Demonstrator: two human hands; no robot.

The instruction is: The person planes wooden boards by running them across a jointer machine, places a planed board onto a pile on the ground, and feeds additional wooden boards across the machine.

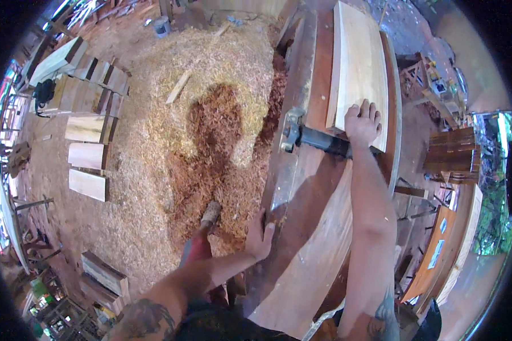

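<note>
My right hand (363,124) lies on the near end of a thick, pale wooden board (359,62), its fingers spread over the top face. The board rests lengthwise on the far bed of a long woodworking machine (321,74). Just below that end, a dark cylinder (324,142) crosses the machine, with a metal bracket (292,131) at its left side. My left hand (260,238) is by the machine's left edge, fingers extended and holding nothing. The near bed (313,227) stretches toward me beneath my right arm.
Wood shavings (227,62) heap on the floor left of the machine, around my foot (211,211). A loose wood strip (178,87) lies there. Stacked boards (77,94) stand at far left, more timber (105,273) at near left. Planks (432,256) lean on the right.
</note>
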